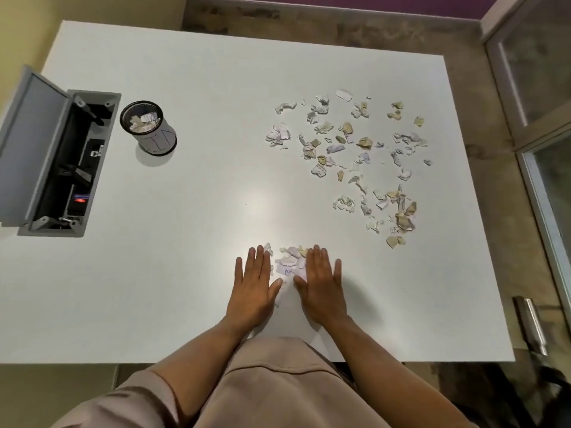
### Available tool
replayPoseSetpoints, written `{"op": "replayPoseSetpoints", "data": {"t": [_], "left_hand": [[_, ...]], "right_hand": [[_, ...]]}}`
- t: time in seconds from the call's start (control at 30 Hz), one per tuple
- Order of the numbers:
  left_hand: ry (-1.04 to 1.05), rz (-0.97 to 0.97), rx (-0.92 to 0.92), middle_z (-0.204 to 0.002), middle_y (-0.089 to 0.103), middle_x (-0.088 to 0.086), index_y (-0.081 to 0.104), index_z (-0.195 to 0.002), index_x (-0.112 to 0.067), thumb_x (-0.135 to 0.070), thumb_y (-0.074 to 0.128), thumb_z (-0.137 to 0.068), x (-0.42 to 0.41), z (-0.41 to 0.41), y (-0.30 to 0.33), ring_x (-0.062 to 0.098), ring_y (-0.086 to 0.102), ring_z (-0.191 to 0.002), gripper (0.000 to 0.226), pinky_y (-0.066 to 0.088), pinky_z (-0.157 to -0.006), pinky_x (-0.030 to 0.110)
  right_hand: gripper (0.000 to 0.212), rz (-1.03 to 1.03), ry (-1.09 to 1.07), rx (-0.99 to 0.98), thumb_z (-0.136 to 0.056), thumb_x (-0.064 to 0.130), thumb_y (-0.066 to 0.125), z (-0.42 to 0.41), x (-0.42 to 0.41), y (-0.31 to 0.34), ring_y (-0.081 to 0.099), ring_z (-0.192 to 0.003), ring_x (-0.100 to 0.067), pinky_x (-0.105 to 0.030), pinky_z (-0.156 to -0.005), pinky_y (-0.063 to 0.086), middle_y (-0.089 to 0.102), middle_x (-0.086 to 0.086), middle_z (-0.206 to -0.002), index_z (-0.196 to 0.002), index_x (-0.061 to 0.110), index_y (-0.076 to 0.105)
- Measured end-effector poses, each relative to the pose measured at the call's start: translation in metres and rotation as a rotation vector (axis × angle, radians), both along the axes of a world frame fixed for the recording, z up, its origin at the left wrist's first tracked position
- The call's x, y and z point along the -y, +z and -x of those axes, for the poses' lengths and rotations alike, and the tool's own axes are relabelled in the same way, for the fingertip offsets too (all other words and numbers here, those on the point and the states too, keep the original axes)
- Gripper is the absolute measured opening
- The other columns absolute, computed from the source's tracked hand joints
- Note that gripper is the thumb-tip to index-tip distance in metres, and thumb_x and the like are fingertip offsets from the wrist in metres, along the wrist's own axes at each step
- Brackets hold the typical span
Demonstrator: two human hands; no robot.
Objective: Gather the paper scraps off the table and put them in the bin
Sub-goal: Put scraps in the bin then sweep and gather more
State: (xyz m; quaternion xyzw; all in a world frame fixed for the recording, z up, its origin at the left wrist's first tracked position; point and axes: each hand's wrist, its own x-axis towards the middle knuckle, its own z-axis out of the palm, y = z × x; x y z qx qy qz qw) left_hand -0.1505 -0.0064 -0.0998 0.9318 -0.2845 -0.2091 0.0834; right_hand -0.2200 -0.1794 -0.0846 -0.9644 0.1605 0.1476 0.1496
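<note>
A small heap of paper scraps (pixel 289 263) lies near the front edge of the white table (pixel 191 180). My left hand (pixel 255 282) rests flat on the table against the heap's left side. My right hand (pixel 319 284) lies flat on its right side, partly over some pieces. Both hands have straight fingers and hold nothing. Many more torn scraps (pixel 355 149) are scattered over the table's right half. The bin (pixel 148 126), a small dark mesh cup holding several scraps, stands at the left of the table.
An open grey cable box (pixel 61 162) with its lid raised is set into the table's left edge, beside the bin. A glass door with a metal handle (pixel 531 325) is on the right. My body is close to the front edge.
</note>
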Motion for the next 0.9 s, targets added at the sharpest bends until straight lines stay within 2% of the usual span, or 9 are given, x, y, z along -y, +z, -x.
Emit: {"op": "replayPoseSetpoints", "data": {"t": [0.1, 0.17, 0.23, 0.33, 0.4, 0.5, 0.67, 0.9], "left_hand": [[-0.104, 0.044, -0.018, -0.16, -0.021, 0.0, -0.009, -0.154, -0.015, -0.049, 0.015, -0.104, 0.016, 0.0, 0.002, 0.017, -0.024, -0.147, 0.065, -0.02, -0.117, 0.04], [-0.125, 0.108, -0.039, -0.161, -0.02, -0.001, -0.006, -0.155, -0.014, -0.046, 0.016, -0.105, 0.019, -0.003, 0.006, 0.018, -0.019, -0.149, 0.064, -0.02, -0.118, 0.035], [-0.099, 0.139, -0.03, -0.162, -0.015, 0.002, 0.0, -0.155, -0.011, -0.048, 0.017, -0.104, 0.009, -0.01, 0.011, 0.021, -0.015, -0.15, 0.066, -0.012, -0.12, 0.038], [-0.149, 0.102, 0.006, -0.162, -0.008, 0.01, 0.003, -0.155, -0.006, -0.06, 0.03, -0.098, -0.018, -0.012, 0.014, 0.026, -0.013, -0.15, 0.083, -0.008, -0.121, 0.041], [-0.237, 0.051, 0.005, -0.163, -0.008, 0.012, 0.003, -0.154, -0.004, -0.071, 0.037, -0.092, -0.033, -0.006, 0.012, 0.028, -0.011, -0.15, 0.098, -0.009, -0.121, 0.042], [-0.27, 0.011, -0.019, -0.163, -0.003, 0.014, 0.007, -0.154, -0.002, -0.079, 0.038, -0.086, -0.038, 0.005, 0.008, 0.03, -0.004, -0.151, 0.107, -0.002, -0.121, 0.046], [-0.226, -0.036, -0.03, -0.163, 0.001, 0.015, 0.008, -0.154, -0.002, -0.075, 0.029, -0.09, -0.016, 0.007, 0.007, 0.027, -0.005, -0.151, 0.099, 0.001, -0.119, 0.05], [-0.23, -0.014, 0.005, -0.163, -0.002, 0.012, 0.006, -0.154, -0.004, -0.071, 0.019, -0.094, 0.018, -0.03, 0.004, 0.024, -0.008, -0.151, 0.091, 0.001, -0.12, 0.049]], "right_hand": [[0.068, -0.057, 0.014, 0.089, -0.101, 0.051, 0.013, -0.007, 0.007, 0.007, 0.017, -0.147, -0.027, -0.05, -0.118, 0.019, 0.023, -0.012, -0.158, -0.15, 0.005, 0.024], [0.067, -0.058, -0.086, 0.146, -0.101, 0.049, 0.015, 0.003, 0.023, 0.012, 0.02, -0.146, -0.029, -0.048, -0.117, 0.021, 0.025, -0.015, -0.157, -0.149, 0.003, 0.026], [0.07, -0.035, -0.219, 0.163, -0.1, 0.05, 0.013, 0.023, 0.039, 0.014, 0.019, -0.146, -0.029, -0.048, -0.117, 0.02, 0.024, -0.016, -0.157, -0.15, 0.002, 0.024], [0.076, 0.017, -0.337, 0.116, -0.098, 0.055, 0.007, 0.063, 0.055, 0.009, 0.007, -0.148, -0.026, -0.047, -0.119, 0.012, 0.013, -0.013, -0.16, -0.152, 0.003, 0.012], [0.078, 0.029, -0.331, 0.05, -0.097, 0.059, 0.004, 0.086, 0.051, 0.003, 0.0, -0.149, -0.022, -0.045, -0.12, 0.006, 0.007, -0.012, -0.161, -0.153, 0.005, 0.005], [0.078, 0.046, -0.256, -0.032, -0.098, 0.06, 0.008, 0.104, 0.031, -0.004, 0.002, -0.149, -0.023, -0.049, -0.117, 0.006, 0.01, -0.014, -0.16, -0.153, 0.005, 0.007], [0.079, 0.058, -0.199, -0.081, -0.097, 0.061, 0.016, 0.089, 0.007, -0.007, 0.001, -0.149, -0.026, -0.057, -0.116, 0.005, 0.007, -0.014, -0.161, -0.153, 0.005, 0.009], [0.07, 0.084, -0.149, -0.074, -0.1, 0.055, 0.012, 0.026, 0.014, -0.008, -0.004, -0.149, -0.026, -0.06, -0.115, 0.002, -0.003, -0.011, -0.162, -0.154, 0.011, 0.004]]}}
